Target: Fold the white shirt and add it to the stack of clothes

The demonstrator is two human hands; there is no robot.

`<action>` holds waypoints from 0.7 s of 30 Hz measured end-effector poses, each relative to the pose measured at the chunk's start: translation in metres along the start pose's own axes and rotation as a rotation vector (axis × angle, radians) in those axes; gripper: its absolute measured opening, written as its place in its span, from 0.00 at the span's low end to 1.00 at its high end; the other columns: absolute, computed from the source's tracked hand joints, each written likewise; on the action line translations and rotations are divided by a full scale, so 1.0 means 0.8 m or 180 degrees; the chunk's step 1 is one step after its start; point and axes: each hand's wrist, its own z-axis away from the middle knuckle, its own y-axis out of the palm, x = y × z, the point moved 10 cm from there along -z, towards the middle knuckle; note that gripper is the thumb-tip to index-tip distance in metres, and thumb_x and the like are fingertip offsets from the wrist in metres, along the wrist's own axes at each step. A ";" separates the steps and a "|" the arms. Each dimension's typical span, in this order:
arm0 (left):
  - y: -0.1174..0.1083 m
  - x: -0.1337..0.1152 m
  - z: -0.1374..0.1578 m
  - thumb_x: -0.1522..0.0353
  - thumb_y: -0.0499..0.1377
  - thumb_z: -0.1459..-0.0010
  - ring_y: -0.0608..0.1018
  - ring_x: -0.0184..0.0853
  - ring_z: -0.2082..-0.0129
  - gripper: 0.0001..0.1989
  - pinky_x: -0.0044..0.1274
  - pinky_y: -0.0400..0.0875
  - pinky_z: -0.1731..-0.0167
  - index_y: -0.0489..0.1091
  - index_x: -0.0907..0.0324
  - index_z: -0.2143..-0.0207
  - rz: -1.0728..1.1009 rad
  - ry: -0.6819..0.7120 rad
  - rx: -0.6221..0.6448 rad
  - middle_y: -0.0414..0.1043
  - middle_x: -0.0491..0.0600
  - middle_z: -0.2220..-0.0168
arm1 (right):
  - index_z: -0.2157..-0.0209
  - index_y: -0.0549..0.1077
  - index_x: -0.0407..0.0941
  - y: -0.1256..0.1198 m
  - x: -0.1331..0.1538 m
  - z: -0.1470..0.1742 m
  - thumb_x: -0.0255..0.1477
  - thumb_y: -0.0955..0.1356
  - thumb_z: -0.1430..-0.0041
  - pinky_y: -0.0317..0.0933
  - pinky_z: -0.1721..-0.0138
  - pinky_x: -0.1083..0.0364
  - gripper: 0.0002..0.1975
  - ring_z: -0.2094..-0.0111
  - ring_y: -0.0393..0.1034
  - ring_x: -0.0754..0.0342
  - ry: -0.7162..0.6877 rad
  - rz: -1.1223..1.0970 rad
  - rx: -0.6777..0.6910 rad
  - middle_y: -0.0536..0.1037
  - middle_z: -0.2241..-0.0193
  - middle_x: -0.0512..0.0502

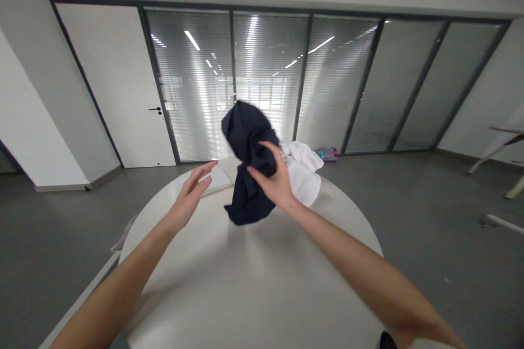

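A bunched dark navy cloth garment (pixel 251 136) hangs over the round white table (pixel 254 283); its exact kind is hidden by the folds. My right hand (pixel 276 177) grips it around the middle, thumb and fingers pressed into the fabric. To its left, my left hand (pixel 191 196) is raised above the table with fingers stretched out and nothing in them. Behind the dark garment, a crumpled white cloth (pixel 305 174) lies near the table's far right edge. Beyond my left hand rests a flat white rectangular object (pixel 216 181).
A colourful striped bundle (pixel 328 154) is on the floor past the table. Glass partitions with blinds and a white door (pixel 106 87) form the far wall. Another table (pixel 507 130) stands at the right. Something pale (pixel 123 237) shows by the table's left edge.
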 end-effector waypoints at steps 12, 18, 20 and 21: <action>-0.007 0.072 0.009 0.56 0.61 0.41 0.77 0.35 0.66 0.16 0.28 0.72 0.59 0.75 0.59 0.59 -0.0107 -0.0636 0.0612 0.75 0.49 0.69 | 0.31 0.54 0.57 -0.012 -0.196 -0.133 0.44 0.66 0.37 0.51 0.42 0.29 0.35 0.39 0.58 0.28 0.1158 0.3186 0.1337 0.58 0.34 0.37; 0.006 0.075 0.015 0.56 0.59 0.39 0.77 0.36 0.66 0.16 0.29 0.72 0.59 0.74 0.58 0.58 -0.0401 -0.0541 0.1116 0.75 0.48 0.70 | 0.31 0.53 0.57 0.045 -0.285 -0.011 0.54 0.63 0.39 0.33 0.41 0.20 0.38 0.33 0.43 0.23 0.1854 0.2971 0.2370 0.46 0.29 0.39; 0.007 0.077 0.017 0.56 0.59 0.39 0.78 0.37 0.65 0.16 0.29 0.72 0.59 0.74 0.57 0.57 -0.0444 -0.0510 0.1178 0.75 0.48 0.69 | 0.32 0.57 0.54 0.048 -0.286 -0.009 0.54 0.63 0.39 0.33 0.42 0.21 0.38 0.33 0.44 0.23 0.1693 0.2850 0.2318 0.46 0.29 0.35; 0.008 0.079 0.017 0.56 0.59 0.39 0.78 0.37 0.65 0.16 0.29 0.72 0.59 0.74 0.56 0.57 -0.0513 -0.0488 0.1178 0.75 0.48 0.69 | 0.32 0.58 0.52 0.048 -0.289 -0.010 0.54 0.64 0.39 0.33 0.42 0.21 0.38 0.34 0.44 0.23 0.1693 0.2815 0.2329 0.47 0.30 0.33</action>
